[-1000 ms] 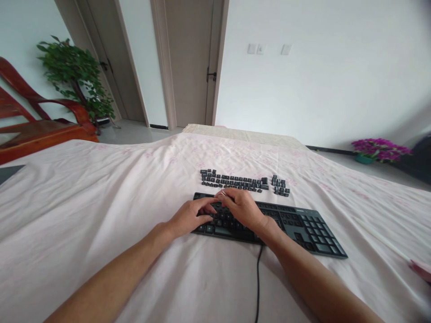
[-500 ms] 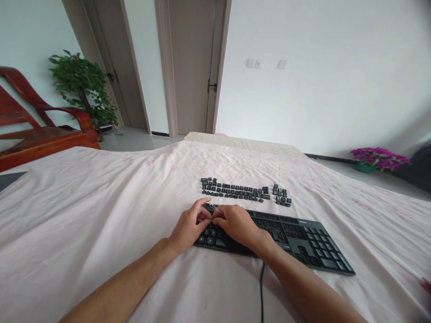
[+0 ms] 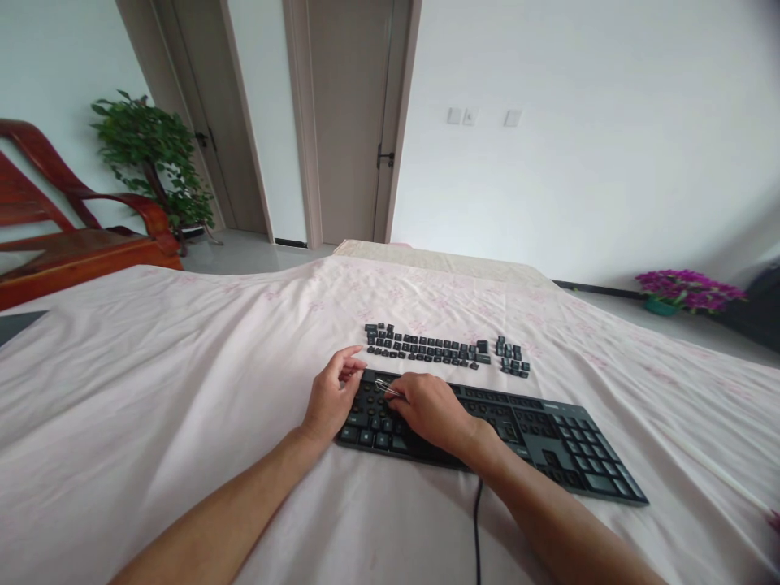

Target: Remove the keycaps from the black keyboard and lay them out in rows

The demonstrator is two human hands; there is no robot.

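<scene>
A black keyboard (image 3: pixel 600 483) lies on the cloth, with many of its keycaps off and bare key sockets showing. My right hand (image 3: pixel 426 406) is over its left half, closed on a thin metal wire keycap puller (image 3: pixel 385 387). The puller's wire end points left, over the upper left sockets. At the upper left corner of the keyboard, my left hand (image 3: pixel 332 394) grips the edge between thumb and curled fingers, its index finger reaching outward. Just beyond the keyboard lie loose black keycaps (image 3: pixel 430 349) in rows, with a smaller group of keycaps (image 3: pixel 510 356) to their right.
A pale pink flowered cloth (image 3: pixel 244 366) with wrinkles covers the surface. The keyboard's cable (image 3: pixel 477 528) runs toward me. Farther off are a wooden chair (image 3: pixel 134 244), a green plant (image 3: pixel 146 154), a door (image 3: pixel 347 122) and purple flowers (image 3: pixel 688 288).
My left hand has moved left and away from the puller to the keyboard's corner, uncovering the left keys. My right hand still holds the puller, its wire end now nearer the sockets.
</scene>
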